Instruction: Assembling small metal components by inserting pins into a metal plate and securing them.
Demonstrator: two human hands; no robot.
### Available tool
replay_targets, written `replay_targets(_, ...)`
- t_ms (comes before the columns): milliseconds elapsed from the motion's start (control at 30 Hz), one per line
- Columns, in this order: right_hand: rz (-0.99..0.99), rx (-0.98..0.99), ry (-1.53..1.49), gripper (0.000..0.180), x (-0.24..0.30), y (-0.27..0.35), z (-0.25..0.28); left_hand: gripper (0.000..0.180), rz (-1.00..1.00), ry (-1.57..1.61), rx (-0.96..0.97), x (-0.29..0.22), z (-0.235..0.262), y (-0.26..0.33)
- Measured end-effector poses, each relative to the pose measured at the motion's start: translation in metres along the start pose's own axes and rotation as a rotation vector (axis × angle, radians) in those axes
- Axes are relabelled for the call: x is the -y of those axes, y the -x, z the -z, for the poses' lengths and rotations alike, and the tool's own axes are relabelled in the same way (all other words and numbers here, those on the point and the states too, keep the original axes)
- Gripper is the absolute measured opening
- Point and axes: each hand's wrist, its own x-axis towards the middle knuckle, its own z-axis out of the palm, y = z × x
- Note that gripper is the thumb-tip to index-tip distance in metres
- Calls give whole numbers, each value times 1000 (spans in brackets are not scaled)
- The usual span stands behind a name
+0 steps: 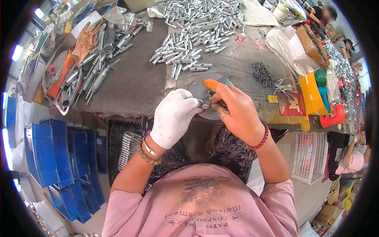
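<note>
Dark cloth covers the bench [134, 75] before me, with silver tubes [197, 31] heaped at its far side; at the near edge the gloved left hand [173, 118] pinches a small metal part [205, 106] between thumb and fingertips, above a grey disc [210, 114]; the right hand [242, 114], fingertips wrapped, curls close beside the part, though I cannot tell whether it grips; dark pins [262, 75] lie beyond it, to the right.
</note>
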Motion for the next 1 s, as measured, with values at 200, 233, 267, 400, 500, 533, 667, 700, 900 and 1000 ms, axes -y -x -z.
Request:
replay_targets(200, 68, -61, -142, 70, 2, -10, -17, 15, -23, -6, -15, 4, -2, 6)
replay_targets(233, 71, -55, -144, 70, 2, -10, -16, 19, -21, 20, 1, 5, -1, 5)
replay_targets(267, -37, -49, -194, 69, 2, -8, -12, 19, -13, 19, -2, 5, -1, 4)
replay_targets(400, -127, -26, -223, 67, -3, -4, -11, 17, -17, 21, 20, 4, 1, 2)
replay_targets(500, -105, -13, -200, 66, -5, -8, -13, 16, -6, 10, 32, 7, 2, 0)
replay_targets(533, -96, -12, -195, 65, -5, -10, -12, 16, -5, 2, 41, 8, 3, -2)
replay_targets(667, 85, -59, 35, 56, 2, -11, -14, 17, -15, -10, 61, 7, 2, -2)
replay_targets(700, 109, -82, 44, 56, 4, -11, -16, 18, -29, -4, 24, 7, -1, -1)
replay_targets(900, 237, -94, 328, 50, 15, 4, -21, 12, 5, 36, -31, 2, -3, 2)
replay_targets(1000, 168, -77, 243, 55, 15, 5, -11, 14, 3, 13, -2, 0, 1, 2)
